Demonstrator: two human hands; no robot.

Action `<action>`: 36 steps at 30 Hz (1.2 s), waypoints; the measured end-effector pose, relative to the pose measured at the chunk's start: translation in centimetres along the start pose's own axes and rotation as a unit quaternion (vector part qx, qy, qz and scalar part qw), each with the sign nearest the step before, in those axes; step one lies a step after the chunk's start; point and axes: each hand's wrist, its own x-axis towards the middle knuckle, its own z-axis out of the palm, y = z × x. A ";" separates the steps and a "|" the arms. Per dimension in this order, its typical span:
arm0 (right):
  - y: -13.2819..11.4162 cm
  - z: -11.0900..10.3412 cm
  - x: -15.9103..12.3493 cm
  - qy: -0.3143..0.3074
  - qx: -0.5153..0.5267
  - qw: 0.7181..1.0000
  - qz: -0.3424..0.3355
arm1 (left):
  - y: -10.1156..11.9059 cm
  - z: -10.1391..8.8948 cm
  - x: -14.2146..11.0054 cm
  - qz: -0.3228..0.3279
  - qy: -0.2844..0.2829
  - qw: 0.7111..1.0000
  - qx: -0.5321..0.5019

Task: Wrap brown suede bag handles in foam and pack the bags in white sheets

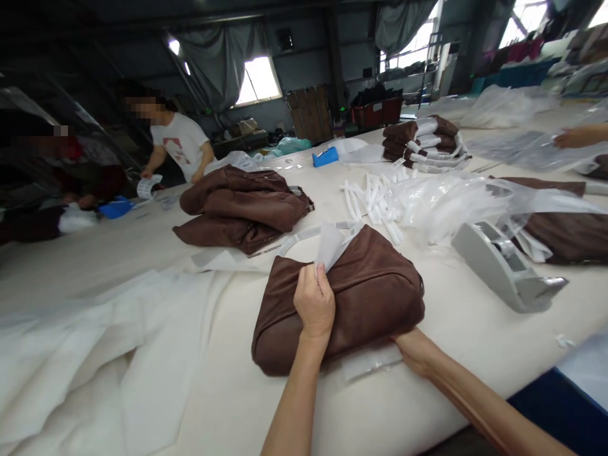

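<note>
Cream cloth covers the bench. At its 6 o'clock edge lies a folded brown garment, soft, limp, rather light; best held from underneath. Left hand pinches white tissue. Right hand is under the garment's 5 o'clock corner; its grip I cannot tell.

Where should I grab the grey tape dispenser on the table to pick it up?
Take the grey tape dispenser across its long body, coming from above. It lies tilted on the white table, its metal cutter end pointing right, so grip the plain, narrower end on the left, away from that blade. The right hand is nearest.
</note>
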 end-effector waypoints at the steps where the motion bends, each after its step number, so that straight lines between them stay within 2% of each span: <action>1: 0.3 -0.2 -0.8 -0.003 -0.010 1.000 0.030 | 0.2 0.3 -0.3 -0.004 -0.023 1.000 -0.004; 4: 1.4 -1.4 -4.0 -0.052 -0.065 0.987 0.135 | 0.5 0.2 -1.2 -0.015 -0.097 0.995 -0.030; 6: 1.6 -2.9 -6.2 -0.142 -0.144 0.961 0.190 | 0.3 -0.9 -1.5 -0.023 -0.173 0.982 -0.078; 7: 1.4 -3.9 -7.1 -0.185 -0.198 0.943 0.194 | 0.1 -1.7 -1.6 -0.023 -0.215 0.971 -0.101; 8: 0.8 -4.9 -7.9 -0.211 -0.262 0.926 0.173 | -0.3 -2.8 -1.8 -0.018 -0.252 0.961 -0.115; 9: -0.1 -5.9 -8.5 -0.216 -0.332 0.910 0.123 | -0.7 -3.9 -2.0 -0.005 -0.283 0.952 -0.115; 11: -2.5 -7.5 -8.8 -0.154 -0.465 0.870 -0.062 | -1.7 -6.2 -2.4 0.041 -0.320 0.944 -0.074; 12: -3.8 -7.8 -8.5 -0.107 -0.518 0.831 -0.174 | -2.2 -7.2 -2.7 0.070 -0.331 0.940 -0.043; 13: -5.1 -7.9 -7.9 -0.068 -0.561 0.777 -0.278 | -2.7 -8.0 -3.0 0.098 -0.342 0.935 -0.014; 15: -7.0 -7.0 -6.2 -0.031 -0.631 0.648 -0.425 | -3.5 -9.0 -3.4 0.148 -0.361 0.920 0.034; 16: -7.7 -6.2 -5.3 -0.031 -0.664 0.589 -0.460 | -3.7 -9.2 -3.6 0.166 -0.368 0.913 0.054; 17: -8.1 -5.4 -4.3 -0.039 -0.695 0.542 -0.471 | -3.8 -9.2 -3.7 0.179 -0.376 0.907 0.071; 18: -8.4 -4.6 -3.3 -0.053 -0.722 0.508 -0.467 | -3.9 -9.1 -3.7 0.189 -0.383 0.900 0.086; 20: -8.7 -3.5 -1.7 -0.077 -0.757 0.470 -0.447 | -3.7 -8.8 -3.4 0.207 -0.394 0.888 0.113; 23: -8.9 -3.3 -0.1 -0.088 -0.775 0.452 -0.432 | -3.3 -8.1 -2.6 0.242 -0.386 0.877 0.151; 27: -9.3 -4.3 1.0 -0.078 -0.759 0.479 -0.434 | -3.5 -7.7 -1.7 0.251 -0.371 0.880 0.158; 32: -9.6 -5.1 1.2 -0.107 -0.759 0.469 -0.439 | -3.6 -7.3 -1.3 0.241 -0.387 0.877 0.152; 36: -9.7 -5.7 1.9 -0.110 -0.751 0.487 -0.432 | -3.5 -7.0 -0.7 0.220 -0.411 0.874 0.139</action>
